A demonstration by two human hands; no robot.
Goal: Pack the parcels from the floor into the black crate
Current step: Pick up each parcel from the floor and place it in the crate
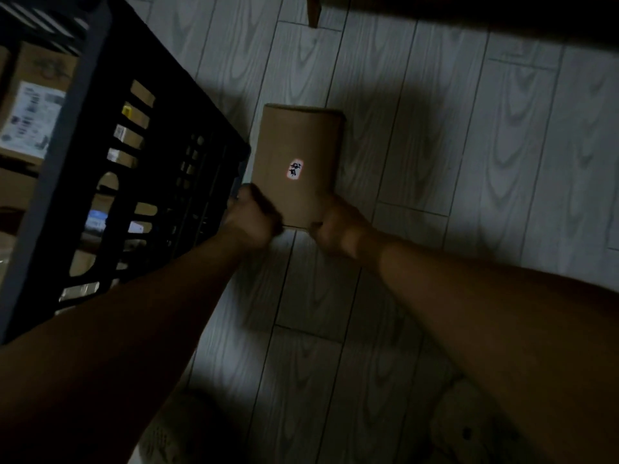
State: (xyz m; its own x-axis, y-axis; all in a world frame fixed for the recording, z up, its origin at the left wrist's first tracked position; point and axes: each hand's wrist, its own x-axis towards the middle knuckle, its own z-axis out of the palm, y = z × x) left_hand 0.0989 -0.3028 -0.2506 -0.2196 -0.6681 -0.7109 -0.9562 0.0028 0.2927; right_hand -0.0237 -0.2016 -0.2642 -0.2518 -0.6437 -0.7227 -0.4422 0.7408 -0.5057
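A brown cardboard parcel (296, 162) with a small white sticker is held above the grey wood-pattern floor, just right of the black crate (100, 182). My left hand (254, 216) grips its near left corner. My right hand (338, 226) grips its near right corner. The crate stands at the left with slotted walls. Several cardboard parcels (30, 118) with labels lie inside it, seen over the rim and through the slots.
Grey plank flooring (469, 162) stretches to the right and toward me. A dark piece of furniture with a wooden leg (313, 11) runs along the top edge. The scene is dim, with shadows round my arms.
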